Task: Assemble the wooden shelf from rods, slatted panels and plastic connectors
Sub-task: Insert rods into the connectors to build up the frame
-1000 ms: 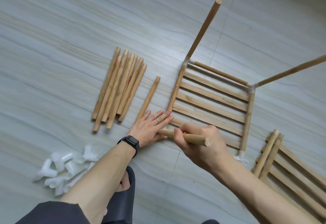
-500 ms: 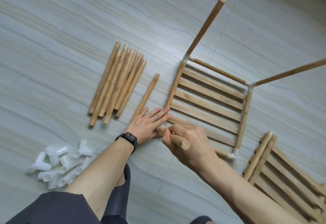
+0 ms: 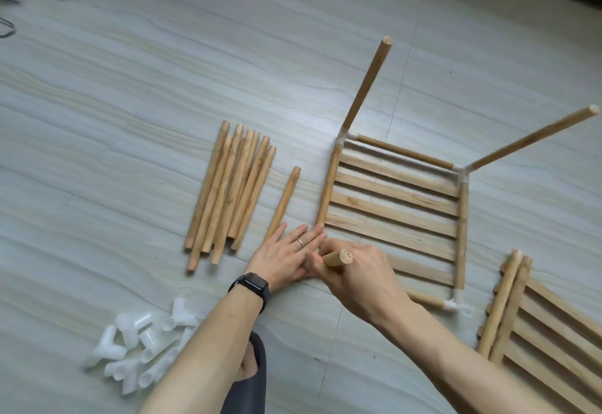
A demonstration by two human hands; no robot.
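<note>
A: What lies nearest?
B: White plastic connectors (image 3: pixel 140 348), heaped on the floor left of the left hand (image 3: pixel 286 260). That hand lies flat, its grip holding nothing.
A: And the right hand (image 3: pixel 358 278)?
B: Its grip is curled round a pale rod (image 3: pixel 338 258), cut end towards the camera, at the near-left corner of the slatted panel (image 3: pixel 391 206). Beyond, two upright rods (image 3: pixel 368 84) rise from the far corners.

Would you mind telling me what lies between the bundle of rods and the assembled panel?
One loose rod lies between the bundle and the panel, seen in the head view.
</note>
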